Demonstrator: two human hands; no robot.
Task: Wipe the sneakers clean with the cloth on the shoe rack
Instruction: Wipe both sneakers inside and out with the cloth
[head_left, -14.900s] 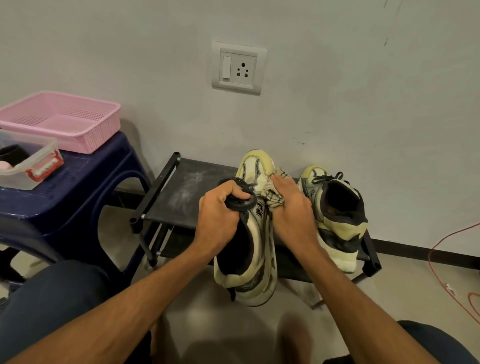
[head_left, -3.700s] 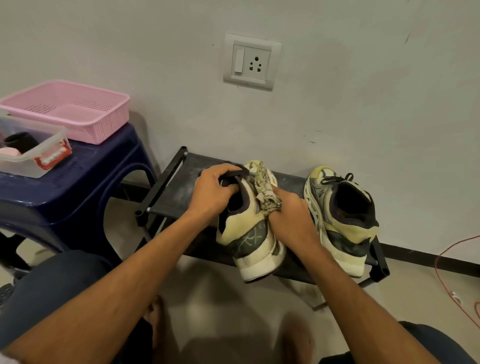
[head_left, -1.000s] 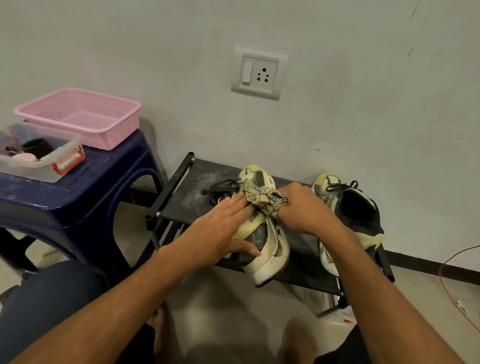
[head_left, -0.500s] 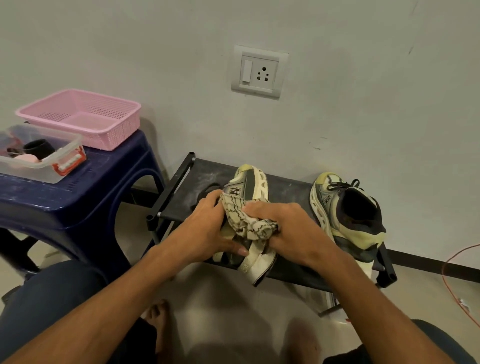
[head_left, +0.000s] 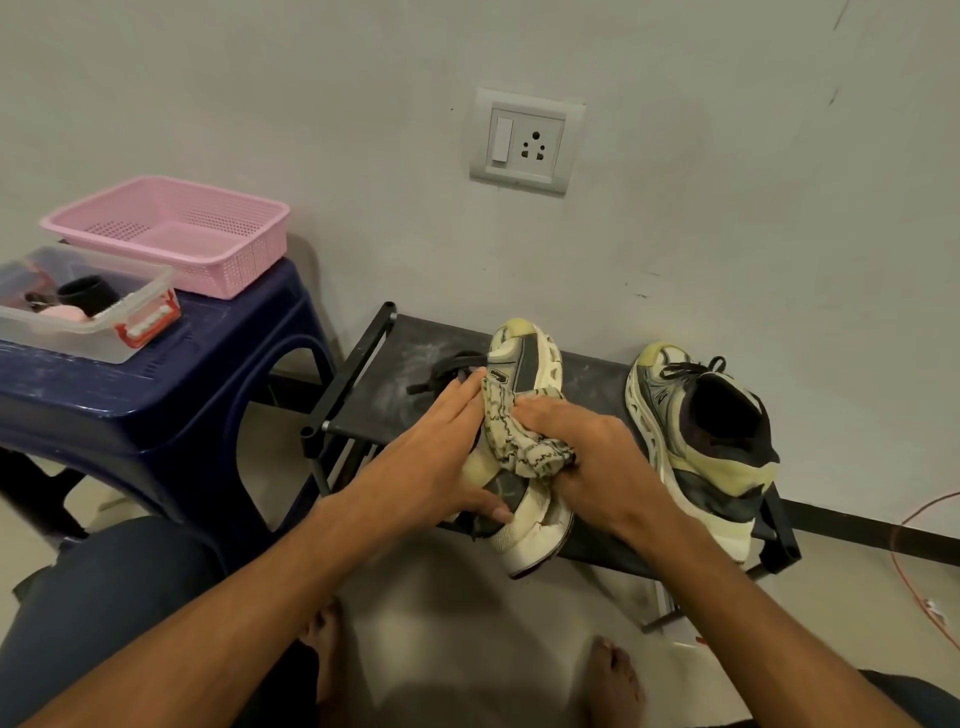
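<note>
A cream and grey sneaker (head_left: 530, 364) lies on its side on the black shoe rack (head_left: 384, 395), toe toward the wall, heel over the front edge. My left hand (head_left: 436, 457) holds it, fingers laid along its upper and thumb under the heel. My right hand (head_left: 597, 462) grips a bunched patterned cloth (head_left: 514, 436) and presses it against the sneaker's side. The second sneaker (head_left: 701, 441) stands upright on the rack's right end, untouched.
A dark blue plastic stool (head_left: 156, 395) stands left of the rack, carrying a pink basket (head_left: 171, 234) and a clear box (head_left: 88, 306) with small items. A wall socket (head_left: 524, 140) is above. An orange cable (head_left: 914, 571) runs along the floor at right. My bare feet are below.
The cloth and my right hand slid from the sneaker's toe toward its middle and heel over the last second. My left hand stayed on the sneaker, which tilted slightly.
</note>
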